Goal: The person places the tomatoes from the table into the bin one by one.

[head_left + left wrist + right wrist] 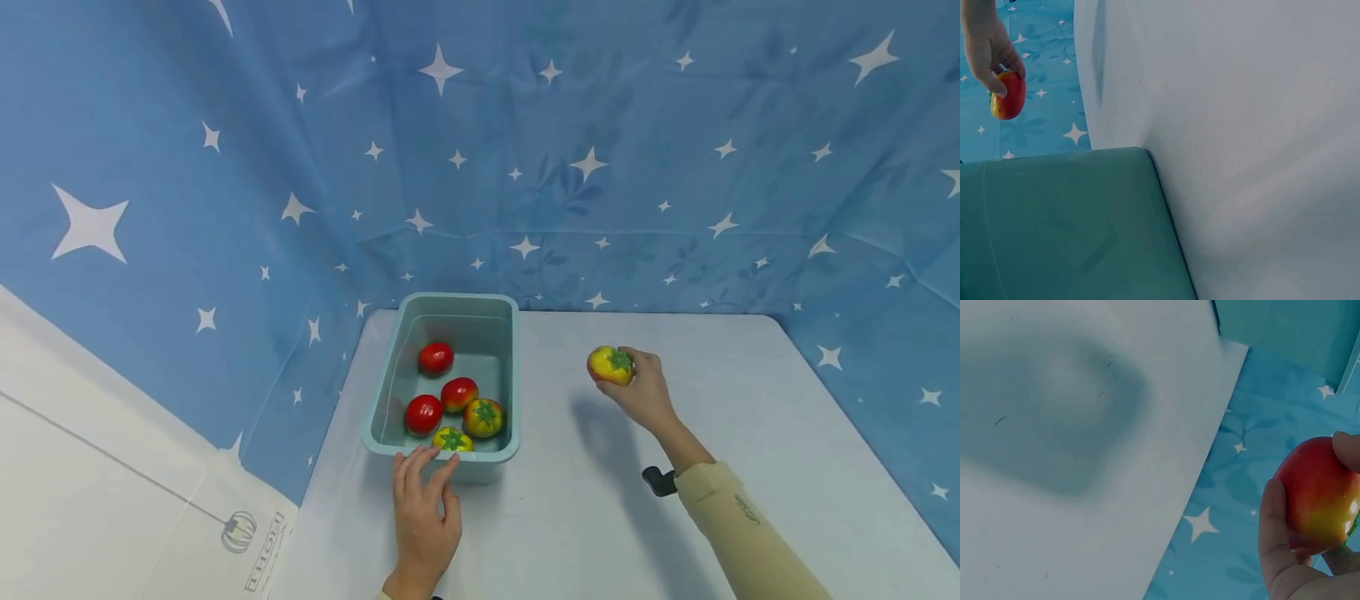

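In the head view, my right hand (643, 396) holds a red-and-yellow toy tomato (609, 366) with a green leafy top, above the table to the right of the bin. The right wrist view shows the thumb and fingers around the toy tomato (1315, 497). My left hand (426, 521) is at the front rim of the blue-green plastic bin (516, 375), its fingers spread and slightly bent, fingertips at the rim. Whether they press on it cannot be told. Inside the bin lie several similar toy tomatoes (436, 358), some with their green tops facing up.
A white-covered table (570, 517) carries the bin on its left part. Blue cloth with white stars (480, 192) hangs behind the table and along both sides. At the lower left is a pale printed panel (112, 467).
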Action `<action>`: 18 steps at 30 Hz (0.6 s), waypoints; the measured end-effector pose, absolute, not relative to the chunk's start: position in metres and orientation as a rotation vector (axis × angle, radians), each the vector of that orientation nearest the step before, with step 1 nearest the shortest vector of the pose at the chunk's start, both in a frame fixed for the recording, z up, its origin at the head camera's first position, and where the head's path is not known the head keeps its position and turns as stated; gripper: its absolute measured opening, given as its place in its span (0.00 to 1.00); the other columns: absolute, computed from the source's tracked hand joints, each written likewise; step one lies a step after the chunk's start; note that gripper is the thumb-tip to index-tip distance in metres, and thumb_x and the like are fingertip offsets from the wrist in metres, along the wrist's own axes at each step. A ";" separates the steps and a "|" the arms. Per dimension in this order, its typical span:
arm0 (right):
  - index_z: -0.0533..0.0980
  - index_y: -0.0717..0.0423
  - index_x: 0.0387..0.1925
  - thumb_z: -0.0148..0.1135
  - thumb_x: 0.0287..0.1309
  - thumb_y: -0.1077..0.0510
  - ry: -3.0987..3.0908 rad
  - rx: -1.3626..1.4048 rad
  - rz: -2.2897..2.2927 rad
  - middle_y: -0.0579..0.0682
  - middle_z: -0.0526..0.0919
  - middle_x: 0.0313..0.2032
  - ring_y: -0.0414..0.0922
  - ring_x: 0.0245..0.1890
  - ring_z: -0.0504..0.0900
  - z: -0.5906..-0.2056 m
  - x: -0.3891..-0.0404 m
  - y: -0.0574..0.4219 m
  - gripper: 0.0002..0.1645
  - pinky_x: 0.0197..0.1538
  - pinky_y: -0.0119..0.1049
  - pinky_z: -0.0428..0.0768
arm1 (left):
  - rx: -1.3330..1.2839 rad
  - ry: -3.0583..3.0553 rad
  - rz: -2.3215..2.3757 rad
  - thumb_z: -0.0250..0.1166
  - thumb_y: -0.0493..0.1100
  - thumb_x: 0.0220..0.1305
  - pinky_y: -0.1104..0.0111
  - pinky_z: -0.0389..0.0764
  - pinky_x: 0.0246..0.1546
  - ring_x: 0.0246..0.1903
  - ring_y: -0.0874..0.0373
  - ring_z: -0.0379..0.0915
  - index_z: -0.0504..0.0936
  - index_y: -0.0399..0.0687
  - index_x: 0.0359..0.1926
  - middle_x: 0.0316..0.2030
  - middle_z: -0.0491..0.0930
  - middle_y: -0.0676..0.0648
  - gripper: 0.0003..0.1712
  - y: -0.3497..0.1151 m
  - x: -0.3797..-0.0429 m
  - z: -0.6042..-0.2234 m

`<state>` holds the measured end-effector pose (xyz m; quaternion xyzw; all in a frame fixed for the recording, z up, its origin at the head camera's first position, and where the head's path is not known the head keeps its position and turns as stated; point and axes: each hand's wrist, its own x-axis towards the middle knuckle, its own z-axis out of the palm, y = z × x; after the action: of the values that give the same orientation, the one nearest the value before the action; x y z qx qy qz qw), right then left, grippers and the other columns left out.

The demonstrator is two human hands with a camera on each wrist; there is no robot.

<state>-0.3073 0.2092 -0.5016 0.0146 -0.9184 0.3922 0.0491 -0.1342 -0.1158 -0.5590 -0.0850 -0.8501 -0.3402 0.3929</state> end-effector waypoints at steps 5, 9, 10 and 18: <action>0.60 0.67 0.66 0.70 0.53 0.58 -2.786 0.108 1.210 0.70 0.58 0.61 0.63 0.57 0.66 -0.493 -0.313 0.199 0.44 0.60 0.59 0.71 | -0.215 -2.160 -0.869 0.57 0.30 0.50 0.56 0.44 0.73 0.59 0.44 0.64 0.84 0.47 0.49 0.54 0.74 0.43 0.24 -0.116 -0.134 -0.558; 0.60 0.67 0.65 0.70 0.52 0.60 -2.757 0.181 1.210 0.69 0.59 0.61 0.63 0.56 0.67 -0.481 -0.321 0.186 0.43 0.60 0.58 0.72 | -0.227 -2.139 -0.866 0.57 0.30 0.49 0.55 0.45 0.73 0.59 0.42 0.64 0.84 0.47 0.48 0.54 0.74 0.42 0.24 -0.116 -0.135 -0.558; 0.60 0.67 0.65 0.70 0.51 0.60 -2.753 0.203 1.210 0.69 0.59 0.61 0.62 0.56 0.68 -0.478 -0.323 0.182 0.43 0.60 0.58 0.72 | -0.229 -2.133 -0.866 0.56 0.30 0.49 0.54 0.45 0.72 0.59 0.42 0.64 0.84 0.47 0.48 0.54 0.74 0.42 0.24 -0.116 -0.135 -0.557; 0.60 0.65 0.68 0.70 0.52 0.60 -2.782 0.361 1.169 0.67 0.63 0.60 0.61 0.55 0.69 -0.449 -0.333 0.147 0.45 0.59 0.57 0.74 | -0.216 -2.151 -0.870 0.57 0.30 0.50 0.55 0.44 0.73 0.59 0.43 0.64 0.84 0.48 0.48 0.54 0.74 0.43 0.24 -0.116 -0.135 -0.558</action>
<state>-0.3326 0.1473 -0.4492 0.1185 -0.9142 0.3843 0.0511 -0.1349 -0.1157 -0.5577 -0.0850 -0.8480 -0.3432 0.3948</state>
